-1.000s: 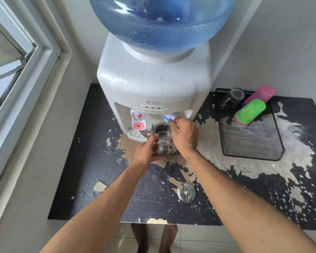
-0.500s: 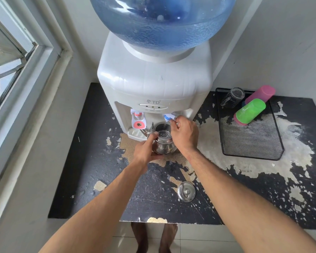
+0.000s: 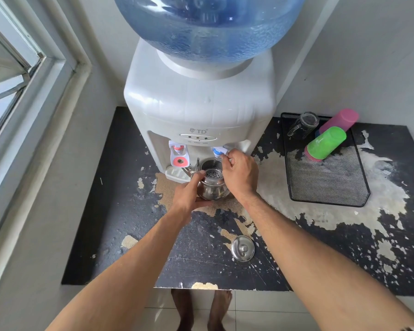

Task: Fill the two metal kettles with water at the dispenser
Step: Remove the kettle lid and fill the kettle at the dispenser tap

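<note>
Shiny lidless kettle (image 3: 213,187) gripped by left hand (image 3: 189,194); right hand (image 3: 240,173) pinches blue tap (image 3: 219,151)

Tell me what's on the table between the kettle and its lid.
Nothing: the head view shows only bare, peeling tabletop between the kettle and lid.

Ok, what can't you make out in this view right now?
- Water level in the kettle: head view, strainer covers its opening.
- Blue tap lever: right hand covers it.
- Second kettle: not in view.
- Bottle top: cut off by the frame's upper edge.
- Left hand fingertips: behind the kettle.
</note>
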A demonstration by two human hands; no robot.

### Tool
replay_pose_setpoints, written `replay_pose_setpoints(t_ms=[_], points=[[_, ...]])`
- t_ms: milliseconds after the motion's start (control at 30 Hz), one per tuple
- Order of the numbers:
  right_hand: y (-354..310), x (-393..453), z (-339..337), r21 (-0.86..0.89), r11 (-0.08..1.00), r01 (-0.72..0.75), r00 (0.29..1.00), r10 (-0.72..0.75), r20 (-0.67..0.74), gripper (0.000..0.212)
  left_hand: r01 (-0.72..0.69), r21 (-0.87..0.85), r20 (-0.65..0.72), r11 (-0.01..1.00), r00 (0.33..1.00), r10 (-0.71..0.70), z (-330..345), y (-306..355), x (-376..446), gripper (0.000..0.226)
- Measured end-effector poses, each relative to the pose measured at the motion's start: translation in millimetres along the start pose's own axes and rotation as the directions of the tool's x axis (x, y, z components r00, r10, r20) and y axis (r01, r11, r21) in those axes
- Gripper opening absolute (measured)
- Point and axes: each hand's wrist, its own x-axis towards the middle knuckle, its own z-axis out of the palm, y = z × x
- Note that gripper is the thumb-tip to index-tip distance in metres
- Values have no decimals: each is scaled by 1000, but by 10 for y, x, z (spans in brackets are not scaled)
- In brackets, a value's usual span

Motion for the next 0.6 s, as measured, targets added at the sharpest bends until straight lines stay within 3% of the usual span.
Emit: replay_pose_setpoints(t_ms=[600], points=[[-8,3,-26,-14,1000,-13,1000,13,18,15,-15,38,33,999,999,14,-71,-15,81,53]])
